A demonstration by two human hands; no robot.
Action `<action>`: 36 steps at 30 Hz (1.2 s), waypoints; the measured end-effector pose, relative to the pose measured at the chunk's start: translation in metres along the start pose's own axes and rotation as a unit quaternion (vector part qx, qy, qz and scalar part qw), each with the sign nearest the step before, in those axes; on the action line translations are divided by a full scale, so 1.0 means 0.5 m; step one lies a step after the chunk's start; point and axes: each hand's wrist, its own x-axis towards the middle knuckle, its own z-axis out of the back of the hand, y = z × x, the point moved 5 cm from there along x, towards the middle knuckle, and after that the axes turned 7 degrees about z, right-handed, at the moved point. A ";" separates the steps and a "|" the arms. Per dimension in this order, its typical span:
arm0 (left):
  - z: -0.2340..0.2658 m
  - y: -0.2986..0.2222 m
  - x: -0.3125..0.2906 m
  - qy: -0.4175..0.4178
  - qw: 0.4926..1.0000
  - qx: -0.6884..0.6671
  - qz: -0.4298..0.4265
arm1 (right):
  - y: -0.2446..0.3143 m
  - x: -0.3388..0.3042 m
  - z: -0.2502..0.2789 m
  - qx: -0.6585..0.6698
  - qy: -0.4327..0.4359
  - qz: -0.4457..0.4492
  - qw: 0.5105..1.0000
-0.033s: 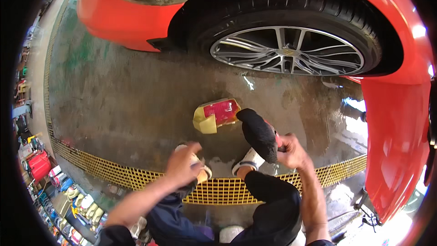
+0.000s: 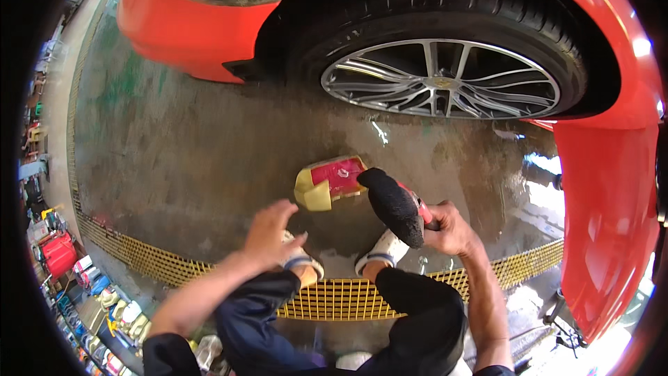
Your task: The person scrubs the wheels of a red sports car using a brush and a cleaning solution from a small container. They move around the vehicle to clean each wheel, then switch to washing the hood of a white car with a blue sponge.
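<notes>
My right hand [image 2: 449,228] is closed around the red handle of a brush [image 2: 394,207] with a thick, black, fuzzy head. The head tilts up to the left, over my right shoe. My left hand [image 2: 273,235] holds nothing, its fingers spread above my left shoe. On the wet floor ahead lies a yellow cut-open plastic container [image 2: 314,196] with a red face turned up and a small whitish spot on it. The brush's tip overlaps the container's right edge in view; whether they touch I cannot tell.
A red car stands ahead, its silver-spoked wheel [image 2: 441,83] and black tyre [image 2: 557,35] facing me. A red panel [image 2: 604,216] reaches down at the right. Yellow floor grating [image 2: 341,298] runs under my feet. Bottles and tools [image 2: 115,306] crowd the lower left.
My left hand has moved a little left and its fingers have straightened outward. The brush has shifted slightly left in my right hand, and the container's red face shows the whitish spot more clearly.
</notes>
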 end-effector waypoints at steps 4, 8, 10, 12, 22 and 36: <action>-0.017 0.153 0.176 -0.043 0.983 0.002 -0.178 | -0.128 0.123 0.014 -0.039 0.067 -0.006 0.997; -0.112 0.123 0.231 0.027 0.930 0.011 -0.367 | -0.291 0.216 0.007 -0.057 0.101 -0.066 0.991; -0.174 0.155 0.254 0.025 0.942 0.011 -0.333 | -0.356 0.240 -0.007 -0.080 0.119 -0.084 0.986; -0.202 0.172 0.254 0.045 0.962 -0.027 -0.269 | -0.381 0.247 -0.029 -0.062 0.127 -0.048 0.989; -0.201 0.180 0.235 0.133 0.978 -0.039 -0.158 | -0.196 0.197 -0.031 0.210 0.025 0.152 0.965; -0.176 0.247 0.175 0.140 0.970 -0.075 -0.182 | 0.029 0.170 -0.083 0.102 -0.097 0.337 0.931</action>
